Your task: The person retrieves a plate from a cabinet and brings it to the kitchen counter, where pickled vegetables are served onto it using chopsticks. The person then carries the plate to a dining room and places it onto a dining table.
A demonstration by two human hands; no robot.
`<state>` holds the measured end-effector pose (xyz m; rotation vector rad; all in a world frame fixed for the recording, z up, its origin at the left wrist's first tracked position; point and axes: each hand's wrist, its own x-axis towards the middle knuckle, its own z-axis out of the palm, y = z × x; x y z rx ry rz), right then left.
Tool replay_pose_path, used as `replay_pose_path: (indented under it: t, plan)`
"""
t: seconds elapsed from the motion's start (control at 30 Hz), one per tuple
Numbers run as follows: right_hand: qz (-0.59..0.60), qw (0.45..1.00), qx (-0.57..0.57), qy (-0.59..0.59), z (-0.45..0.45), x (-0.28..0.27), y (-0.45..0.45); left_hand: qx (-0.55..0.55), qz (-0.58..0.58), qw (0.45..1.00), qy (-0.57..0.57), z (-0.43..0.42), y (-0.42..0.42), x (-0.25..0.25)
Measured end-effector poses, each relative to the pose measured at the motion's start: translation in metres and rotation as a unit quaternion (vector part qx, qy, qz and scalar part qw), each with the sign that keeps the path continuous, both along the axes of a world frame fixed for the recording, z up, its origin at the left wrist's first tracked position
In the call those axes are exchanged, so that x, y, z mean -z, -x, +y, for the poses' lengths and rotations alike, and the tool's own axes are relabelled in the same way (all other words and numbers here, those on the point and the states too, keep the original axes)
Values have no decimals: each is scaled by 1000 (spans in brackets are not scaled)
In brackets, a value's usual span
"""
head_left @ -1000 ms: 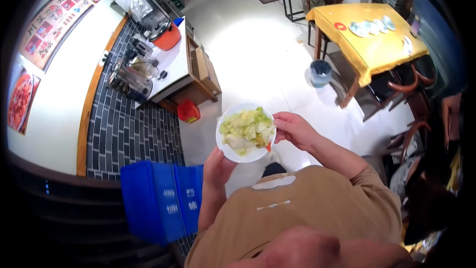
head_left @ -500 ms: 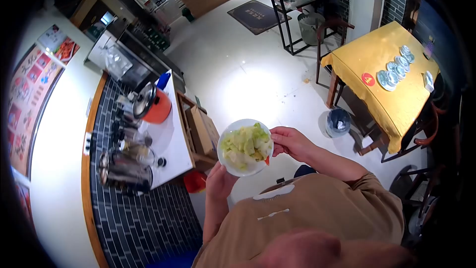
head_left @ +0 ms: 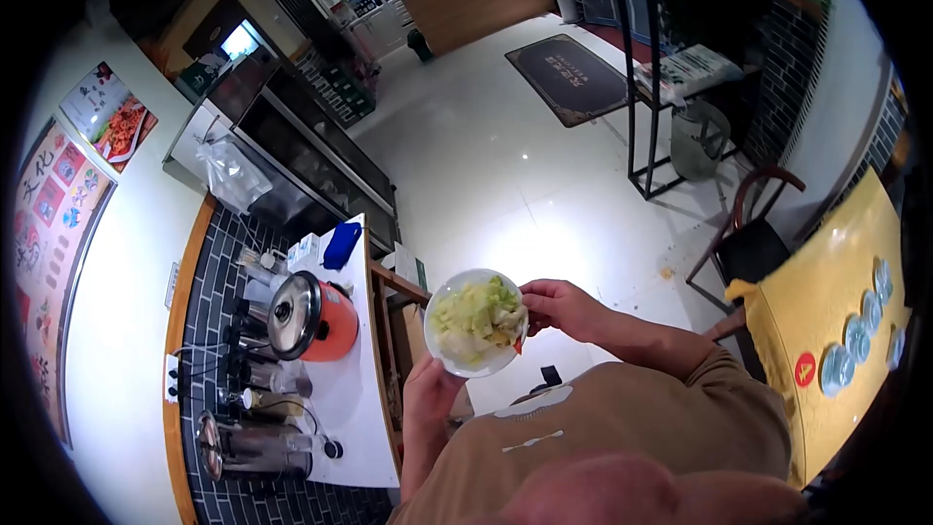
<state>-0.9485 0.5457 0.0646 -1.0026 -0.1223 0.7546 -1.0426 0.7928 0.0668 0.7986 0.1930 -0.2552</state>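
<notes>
Glossy floor (head_left: pixel 437 156) noted; plate (head_left: pixel 498 362) of greens (head_left: pixel 476 316) is gripped at rim by left hand (head_left: pixel 432 389) and right hand (head_left: pixel 564 309); tilt to be avoided, pace kept steady.

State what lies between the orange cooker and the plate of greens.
In the head view, between cooker and plate lie a bare strip of white counter and, lower down, a cardboard box.

The pale floor (head_left: pixel 437 146) is glossy and brightly lit. A dark mat (head_left: pixel 569 80) lies at one o'clock, a wooden counter (head_left: pixel 478 8) stands at twelve, a white wall (head_left: pixel 131 282) at nine, a dark chair (head_left: pixel 753 251) at three, a yellow-covered table (head_left: pixel 809 433) at four.
</notes>
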Motion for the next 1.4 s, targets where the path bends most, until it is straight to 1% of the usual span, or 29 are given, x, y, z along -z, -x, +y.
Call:
replay_pose_path:
  t: [0.07,0.1,0.27,0.33,0.37,0.57,0.63,0.7,0.77,0.87,0.9,1.0,1.03,1.1,1.17,1.27,1.3,1.37,1.4]
  plan:
    - [3,999,-21,-26,9,23,-64,-9,-4,1000,13,4,-58,12]
    - [9,1000,-12,-16,15,25,-97,-8,-8,1000,11,7,-90,17]
    - [5,999,-40,15,42,87,-252,-12,12,1000,-11,38,-240,75]
    - [-4,999,-35,39,49,83,-319,-4,18,999,-32,49,-315,82]
    - [4,999,-26,32,51,90,-351,-2,26,999,-39,51,-348,85]
    - [-7,998,45,41,44,95,-534,82,21,996,-6,56,-565,97]
    - [-19,997,57,43,38,106,-596,105,12,994,7,55,-636,116]
    - [-22,996,73,46,39,124,-659,110,2,994,-5,55,-701,134]
    - [-10,996,75,44,44,145,-725,94,3,995,-15,55,-764,153]
    - [-5,999,33,15,59,165,-830,74,-9,997,-12,61,-852,164]
    - [10,1000,24,9,67,167,-864,59,-4,998,-10,70,-879,177]
    - [55,998,-20,-31,91,193,-972,-21,24,999,-7,84,-957,175]
    - [72,995,-33,-52,106,188,-1003,-38,22,999,10,93,-983,171]
    - [98,992,-53,-65,136,183,-1058,-66,20,998,1,117,-1029,178]
    - [116,987,-86,-77,169,195,-1110,-97,19,995,-5,144,-1069,189]
    - [99,989,-103,-49,223,220,-1191,-120,6,993,-2,186,-1141,212]
    - [97,989,-107,-24,241,224,-1218,-118,-3,993,-2,203,-1165,227]
    - [97,988,-116,-17,279,241,-1273,-123,5,992,-9,237,-1216,250]
    - [95,988,-117,-16,298,242,-1296,-122,7,992,-14,254,-1239,253]
